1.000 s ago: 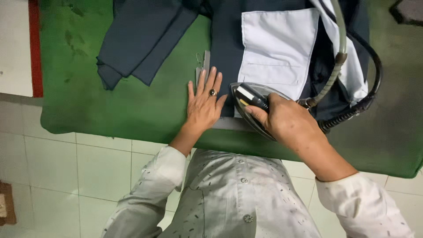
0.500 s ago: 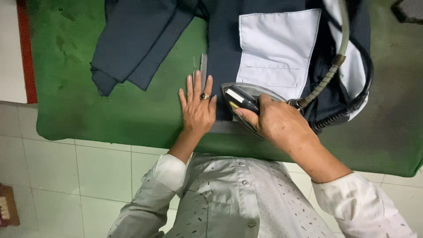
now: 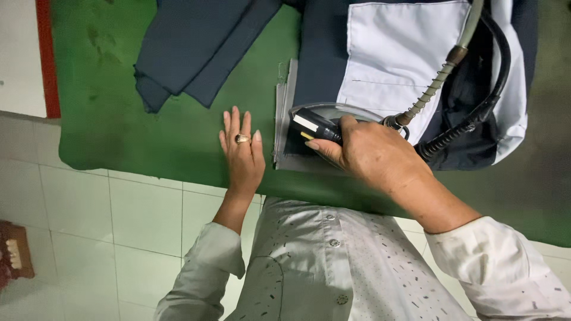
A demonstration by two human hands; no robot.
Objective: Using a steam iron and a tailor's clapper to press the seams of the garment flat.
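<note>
Left hand [image 3: 242,151] slid off garment [image 3: 321,65] onto green board [image 3: 119,137], fingers spread flat; right hand [image 3: 372,154] grip clenched round iron [image 3: 318,126].

A green padded table [image 3: 119,131] fills the view from nine to three o'clock. Pale square floor tiles [image 3: 107,238] lie at seven o'clock. A red strip [image 3: 46,59] edges a white surface [image 3: 18,53] at ten o'clock, possibly a wall.

Your single head-worn camera looks steeply down, close over the green table [image 3: 148,142], your own chest at bottom edge.
</note>
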